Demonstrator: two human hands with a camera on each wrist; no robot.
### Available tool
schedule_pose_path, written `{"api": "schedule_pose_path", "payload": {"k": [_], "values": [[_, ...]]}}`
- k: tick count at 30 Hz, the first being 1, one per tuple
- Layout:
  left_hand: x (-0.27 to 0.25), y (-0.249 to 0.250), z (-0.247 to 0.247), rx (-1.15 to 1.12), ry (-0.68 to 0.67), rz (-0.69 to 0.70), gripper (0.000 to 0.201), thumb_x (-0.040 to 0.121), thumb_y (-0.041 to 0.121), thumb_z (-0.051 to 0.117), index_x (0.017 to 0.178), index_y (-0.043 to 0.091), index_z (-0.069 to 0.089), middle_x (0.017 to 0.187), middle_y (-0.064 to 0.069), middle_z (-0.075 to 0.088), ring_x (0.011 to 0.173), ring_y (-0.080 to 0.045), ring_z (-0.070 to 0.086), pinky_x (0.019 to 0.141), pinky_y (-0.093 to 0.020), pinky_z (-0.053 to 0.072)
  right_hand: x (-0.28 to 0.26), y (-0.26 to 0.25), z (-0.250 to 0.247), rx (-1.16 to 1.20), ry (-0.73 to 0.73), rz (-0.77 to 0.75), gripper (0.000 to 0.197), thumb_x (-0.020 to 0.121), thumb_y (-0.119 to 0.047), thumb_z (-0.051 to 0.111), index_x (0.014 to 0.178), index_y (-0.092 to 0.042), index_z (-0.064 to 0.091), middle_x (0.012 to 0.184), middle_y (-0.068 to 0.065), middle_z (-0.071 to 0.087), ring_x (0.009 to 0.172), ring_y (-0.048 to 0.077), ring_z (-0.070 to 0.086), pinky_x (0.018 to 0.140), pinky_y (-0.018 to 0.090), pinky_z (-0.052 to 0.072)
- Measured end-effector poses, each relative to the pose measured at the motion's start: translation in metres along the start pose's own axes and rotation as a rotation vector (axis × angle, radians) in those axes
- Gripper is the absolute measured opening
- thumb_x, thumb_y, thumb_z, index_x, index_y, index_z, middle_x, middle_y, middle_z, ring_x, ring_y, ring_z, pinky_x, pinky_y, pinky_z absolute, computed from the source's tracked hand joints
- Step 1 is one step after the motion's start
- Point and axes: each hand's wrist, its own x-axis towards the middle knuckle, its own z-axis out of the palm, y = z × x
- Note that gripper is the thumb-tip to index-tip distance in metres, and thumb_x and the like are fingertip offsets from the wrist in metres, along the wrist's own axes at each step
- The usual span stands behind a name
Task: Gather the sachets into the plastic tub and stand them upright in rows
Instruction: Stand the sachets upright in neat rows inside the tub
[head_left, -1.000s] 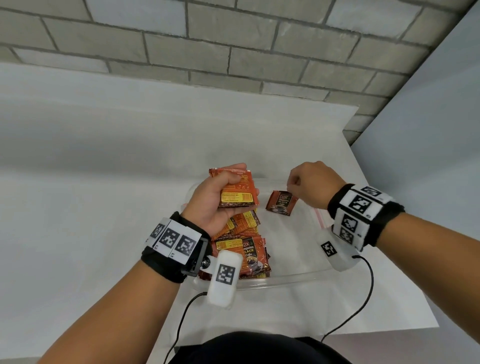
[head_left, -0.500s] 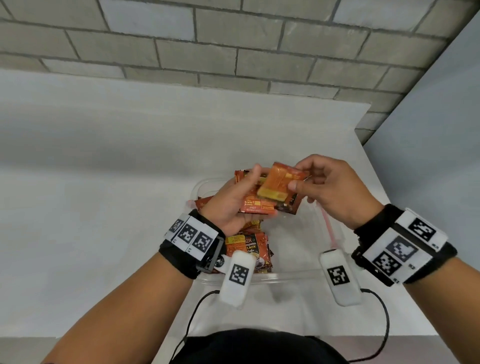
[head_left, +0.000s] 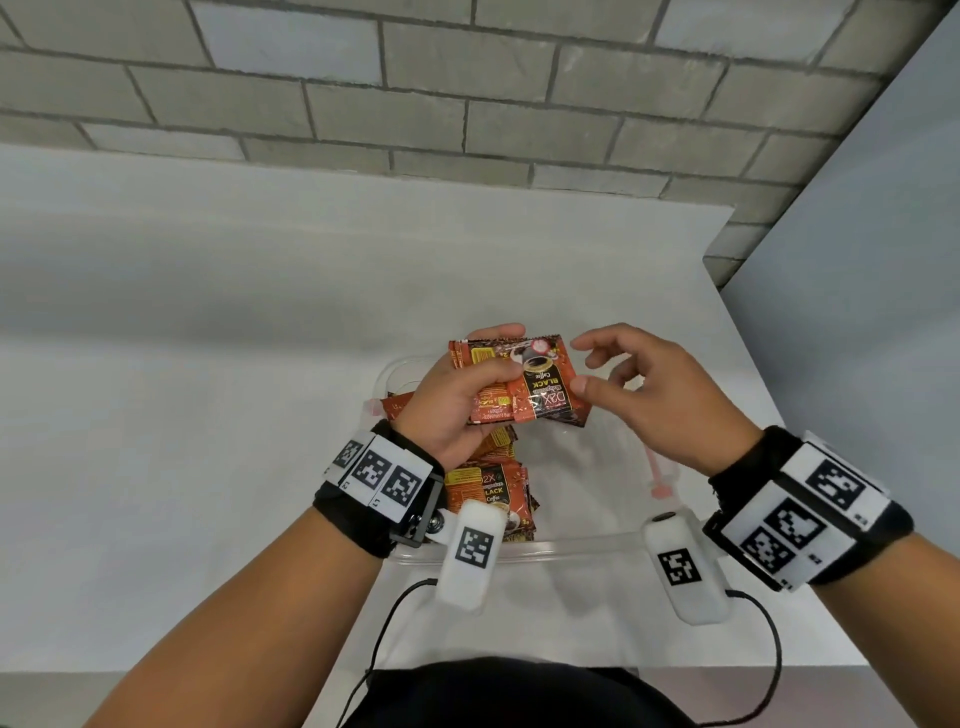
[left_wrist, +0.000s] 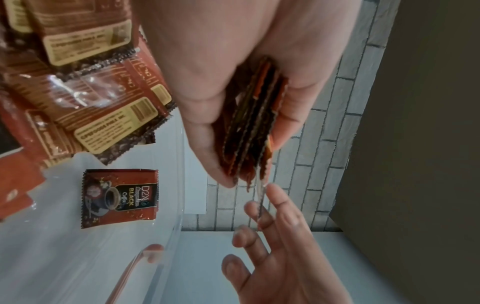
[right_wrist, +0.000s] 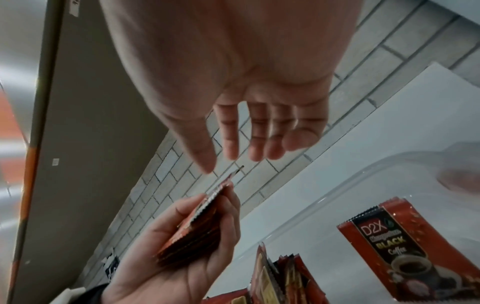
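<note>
My left hand (head_left: 483, 371) grips a stack of orange-brown coffee sachets (head_left: 519, 384) above the clear plastic tub (head_left: 571, 545). The stack shows edge-on between thumb and fingers in the left wrist view (left_wrist: 252, 133) and the right wrist view (right_wrist: 197, 232). My right hand (head_left: 602, 364) is just right of the stack, fingers loosely spread and holding nothing, its thumb tip at the top sachet's right edge. More sachets (head_left: 488, 493) lean together in the tub's left part. One sachet (left_wrist: 120, 198) lies flat, face up, on the tub floor.
The tub stands on a white table (head_left: 208, 467) near its front edge, with a pink clip (head_left: 660, 478) on its right side. A brick wall (head_left: 467, 104) runs behind and a grey panel (head_left: 857, 312) on the right. Cables hang from both wrists.
My right hand carried a single sachet from over the tub to the left hand's stack and let go of it. Its fingers have opened, and the stack is one sachet thicker.
</note>
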Motion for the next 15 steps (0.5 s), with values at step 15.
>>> {"api": "schedule_pose_path", "payload": {"k": [15], "values": [[-0.004,0.004,-0.001,-0.004,-0.036,-0.036,0.038,0.077,0.000,0.061,0.114,0.009,0.060,0.112,-0.020,0.066,0.092,-0.033,0.068,0.073,-0.045,0.058,0.012,-0.014,0.008,0.324,-0.018,0.228,0.028,0.096,-0.012,0.053,0.121,-0.023,0.057,0.087,0.006,0.059,0.059,0.000,0.060,0.051,0.017,0.048]]}}
